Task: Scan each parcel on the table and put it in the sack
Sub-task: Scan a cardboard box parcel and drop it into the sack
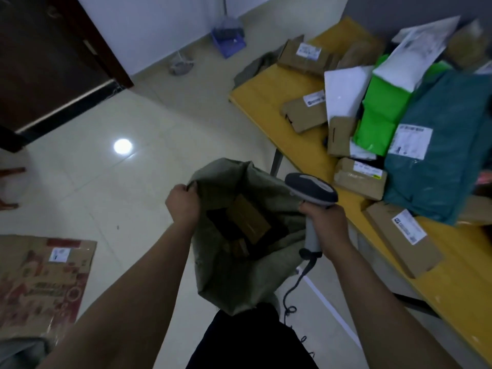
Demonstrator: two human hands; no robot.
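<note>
A grey-green sack (pixel 226 283) stands open on the floor below me. My left hand (pixel 183 203) grips its left rim and holds the mouth open. Inside lie a brown cardboard parcel (pixel 249 219) and a smaller box (pixel 239 247). My right hand (pixel 323 225) holds a grey barcode scanner (pixel 310 191) by its handle, beside the sack's right rim. On the yellow table (pixel 269 107) to the right lie several parcels: cardboard boxes (pixel 402 238), a teal bag (pixel 439 145), a green bag (pixel 378 118) and white mailers (pixel 344 90).
A printed cardboard box (pixel 42 278) with a label lies on the tiled floor at the left. A dark door (pixel 53 62) stands at the far left, a blue dustpan (pixel 229 42) by the far wall. The scanner's coiled cable (pixel 288 307) hangs beside the table's edge.
</note>
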